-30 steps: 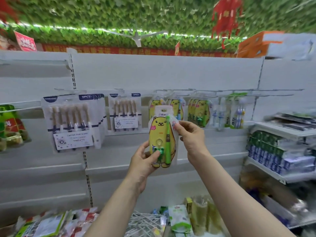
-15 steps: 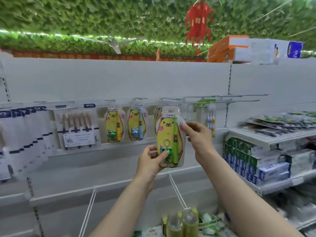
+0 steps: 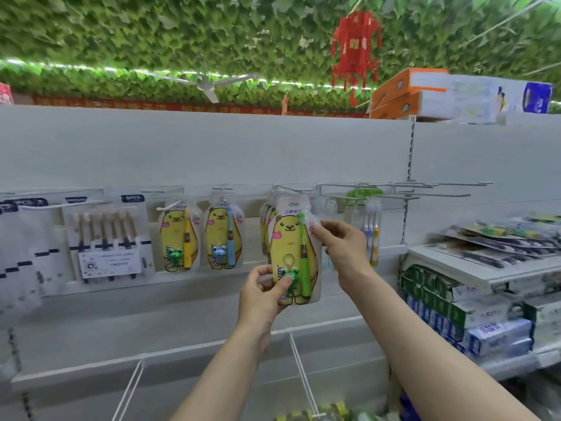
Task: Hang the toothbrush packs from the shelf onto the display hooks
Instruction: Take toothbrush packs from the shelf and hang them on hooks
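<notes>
Toothbrush pack (image 3: 293,253) held upright in front of hung packs (image 3: 266,229), its top just below a display hook (image 3: 296,189). Left hand (image 3: 261,295) pinches the lower left corner; right hand (image 3: 343,250) pinches the upper right edge.

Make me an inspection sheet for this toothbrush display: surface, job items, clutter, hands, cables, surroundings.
Surface: white shelf wall with a row of wire hooks; those on the right are bare.
Job's things: bear toothbrush pack held up in front of a hanging stack of packs; two hung packs to its left. Whether the held pack is on a hook cannot be told.
Clutter: brush multipacks on the left; toothpaste boxes on the right.
Hands: left hand grips the pack's bottom; right hand pinches its upper right edge.
Cables: nothing seen.
Surroundings: leafy ceiling, red lantern, ceiling fan.
</notes>
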Demonstrator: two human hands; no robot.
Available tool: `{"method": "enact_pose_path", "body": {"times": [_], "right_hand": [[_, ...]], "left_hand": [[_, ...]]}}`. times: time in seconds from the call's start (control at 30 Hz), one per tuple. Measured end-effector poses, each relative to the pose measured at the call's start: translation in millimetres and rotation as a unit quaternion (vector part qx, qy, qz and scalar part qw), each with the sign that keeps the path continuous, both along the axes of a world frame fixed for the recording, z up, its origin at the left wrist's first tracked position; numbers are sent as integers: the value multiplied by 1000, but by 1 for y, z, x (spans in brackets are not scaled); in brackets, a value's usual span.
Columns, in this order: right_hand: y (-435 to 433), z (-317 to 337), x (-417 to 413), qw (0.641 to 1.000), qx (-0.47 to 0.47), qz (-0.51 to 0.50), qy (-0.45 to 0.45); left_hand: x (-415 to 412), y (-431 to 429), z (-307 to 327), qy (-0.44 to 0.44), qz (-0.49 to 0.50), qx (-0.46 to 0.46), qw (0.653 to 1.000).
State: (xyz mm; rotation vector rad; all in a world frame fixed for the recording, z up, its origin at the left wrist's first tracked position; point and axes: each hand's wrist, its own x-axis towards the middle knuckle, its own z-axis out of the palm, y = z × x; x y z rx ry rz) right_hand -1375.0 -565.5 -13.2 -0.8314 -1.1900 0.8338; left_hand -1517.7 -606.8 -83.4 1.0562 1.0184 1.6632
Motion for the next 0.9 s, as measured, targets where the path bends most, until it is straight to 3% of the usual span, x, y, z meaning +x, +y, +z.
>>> {"method": "enact_pose_path", "body": {"times": [0.5,0.9], "right_hand": [[35,-17,8,997,43,32,50],[85,-11,-3,999,3,44,5]], "left_hand": [[2,42,-18,36,1,47,998],[-3,83,-11,31,28,5,999]]}}
